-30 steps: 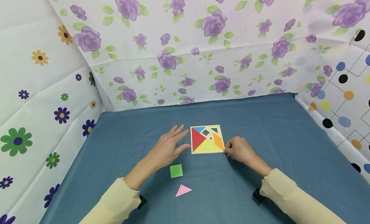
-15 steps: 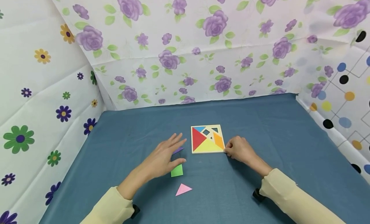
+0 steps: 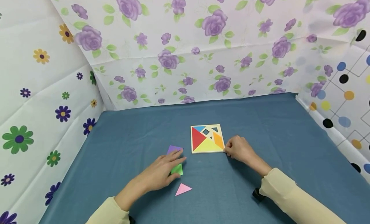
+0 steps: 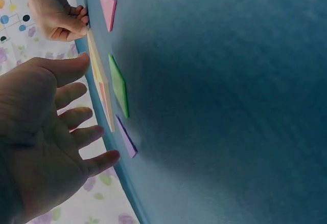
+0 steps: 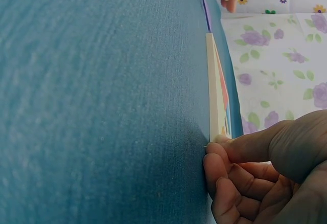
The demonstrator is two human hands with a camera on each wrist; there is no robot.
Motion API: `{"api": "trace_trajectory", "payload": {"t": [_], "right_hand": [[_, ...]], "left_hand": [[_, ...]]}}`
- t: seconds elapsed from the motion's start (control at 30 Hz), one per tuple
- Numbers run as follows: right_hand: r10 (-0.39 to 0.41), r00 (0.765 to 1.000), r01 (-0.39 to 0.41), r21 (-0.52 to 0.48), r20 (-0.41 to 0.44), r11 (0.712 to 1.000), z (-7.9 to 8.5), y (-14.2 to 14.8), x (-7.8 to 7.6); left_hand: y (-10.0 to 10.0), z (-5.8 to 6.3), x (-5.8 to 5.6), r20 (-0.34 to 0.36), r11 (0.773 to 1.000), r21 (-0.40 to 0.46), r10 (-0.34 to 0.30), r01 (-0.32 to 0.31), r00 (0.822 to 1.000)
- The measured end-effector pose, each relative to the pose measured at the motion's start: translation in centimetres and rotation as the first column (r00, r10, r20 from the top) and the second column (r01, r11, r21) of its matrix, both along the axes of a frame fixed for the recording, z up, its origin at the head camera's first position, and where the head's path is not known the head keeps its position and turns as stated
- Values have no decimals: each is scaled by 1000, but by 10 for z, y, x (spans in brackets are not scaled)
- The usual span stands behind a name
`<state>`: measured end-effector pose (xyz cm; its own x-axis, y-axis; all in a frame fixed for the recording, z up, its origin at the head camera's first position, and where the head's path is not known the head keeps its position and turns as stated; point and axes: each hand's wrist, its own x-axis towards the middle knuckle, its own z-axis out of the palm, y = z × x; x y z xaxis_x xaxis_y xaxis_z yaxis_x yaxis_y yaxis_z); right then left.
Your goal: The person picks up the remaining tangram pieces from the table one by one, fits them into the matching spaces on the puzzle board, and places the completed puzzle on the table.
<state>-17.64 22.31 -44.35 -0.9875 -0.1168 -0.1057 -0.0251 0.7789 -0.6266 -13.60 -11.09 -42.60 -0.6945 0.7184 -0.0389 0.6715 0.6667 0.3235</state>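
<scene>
A square tangram board (image 3: pixel 207 148) lies on the blue cloth, with red, yellow, orange and blue pieces set in it and several bare gaps at its upper right. My right hand (image 3: pixel 240 149) pinches the board's near right corner between thumb and curled fingers, as the right wrist view also shows. My left hand (image 3: pixel 158 172) hovers with spread fingers over a green square (image 3: pixel 177 169), partly hiding it. Just beyond those fingers is a purple triangle (image 3: pixel 173 149), and a pink triangle (image 3: pixel 183 189) lies nearer to me. The left wrist view shows the left palm (image 4: pixel 46 168) holding nothing.
Blue cloth (image 3: pixel 277 131) covers the table. A white sheet with purple flowers (image 3: pixel 179 79) hangs behind it, a flowered sheet (image 3: pixel 37 121) stands on the left, and a dotted one (image 3: pixel 344 105) on the right.
My left hand has drawn back from beside the board toward me, over the green square, uncovering the purple triangle. The right hand stays at the board's corner.
</scene>
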Motion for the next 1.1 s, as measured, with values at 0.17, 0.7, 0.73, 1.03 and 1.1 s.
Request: {"api": "trace_trajectory", "payload": {"t": [0.17,0.7,0.73,1.03,1.1], "right_hand": [[-15,1000,15,-7,16,1000,-1,0,0],[-24,999,24,0,26,1000,0,-2,1],[-25,999,25,1,24,1000,0,-2,1],[-24,1000,24,-3,18,1000,1,-1,1],[-25,999,25,-6,21,1000,1,-1,1]], "left_hand": [[0,-1,4,2,1000,-11,-8,8,1000],[4,-6,3,-62,1000,26,-3,5,998],[5,-6,3,-67,1000,24,-8,10,998],[7,-5,-1,-108,999,13,-29,31,994],[8,-5,-2,-109,1000,5,-27,27,994]]}}
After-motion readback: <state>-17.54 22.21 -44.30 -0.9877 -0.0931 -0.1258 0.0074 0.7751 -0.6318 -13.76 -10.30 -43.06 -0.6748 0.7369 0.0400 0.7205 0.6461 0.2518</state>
